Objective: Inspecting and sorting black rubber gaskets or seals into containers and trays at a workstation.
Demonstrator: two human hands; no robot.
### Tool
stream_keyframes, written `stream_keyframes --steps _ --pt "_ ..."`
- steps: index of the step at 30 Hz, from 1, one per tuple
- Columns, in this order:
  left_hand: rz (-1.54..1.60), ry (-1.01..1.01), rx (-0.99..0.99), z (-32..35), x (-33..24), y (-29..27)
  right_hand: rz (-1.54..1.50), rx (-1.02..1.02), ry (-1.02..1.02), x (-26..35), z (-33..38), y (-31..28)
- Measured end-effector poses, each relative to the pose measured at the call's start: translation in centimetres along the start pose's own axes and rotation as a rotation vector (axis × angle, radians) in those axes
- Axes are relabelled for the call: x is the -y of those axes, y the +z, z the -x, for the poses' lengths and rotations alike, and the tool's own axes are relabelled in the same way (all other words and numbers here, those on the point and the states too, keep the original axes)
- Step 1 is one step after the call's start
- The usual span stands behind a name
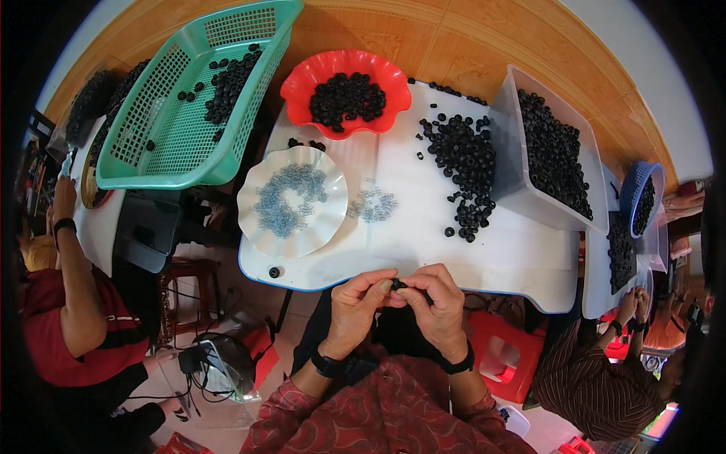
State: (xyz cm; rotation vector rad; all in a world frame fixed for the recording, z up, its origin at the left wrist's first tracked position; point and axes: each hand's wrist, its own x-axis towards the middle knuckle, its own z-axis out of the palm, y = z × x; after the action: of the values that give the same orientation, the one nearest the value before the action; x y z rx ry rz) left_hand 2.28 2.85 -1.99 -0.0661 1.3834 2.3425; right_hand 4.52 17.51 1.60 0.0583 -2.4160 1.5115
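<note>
My left grip (352, 310) and right grip (440, 306) are both clamped on one small black fitting (396, 284), nearer me and rightward of the scalloped white dish (324, 225) (much of it is hidden). I should brace it left, pressing lightly and squarely right-handed.

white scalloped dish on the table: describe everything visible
Shallow, round white dish, wavy-rimmed and glossy; plastic or ceramic, can't tell. It sits upright on the left part of the white table. Small translucent bluish pieces lie loose inside, around a bare patch. Black parts lie by its far rim; whether they touch it is unclear.
</note>
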Motion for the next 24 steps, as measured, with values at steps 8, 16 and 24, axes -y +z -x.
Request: stream_keyframes --steps 8,16,24 --pt "0.033 -0.076 0.003 -0.2 0.4 -0.5 0.095 0.013 -0.074 -0.5 -0.1 -0.1" --pt "0.041 -0.065 -0.053 -0.2 -0.1 0.4 0.163 0.005 -0.112 -0.9 0.1 0.4" --pt "0.018 -0.039 -0.08 -0.2 0.1 0.9 0.188 -0.015 -0.092 -1.2 0.7 1.1"
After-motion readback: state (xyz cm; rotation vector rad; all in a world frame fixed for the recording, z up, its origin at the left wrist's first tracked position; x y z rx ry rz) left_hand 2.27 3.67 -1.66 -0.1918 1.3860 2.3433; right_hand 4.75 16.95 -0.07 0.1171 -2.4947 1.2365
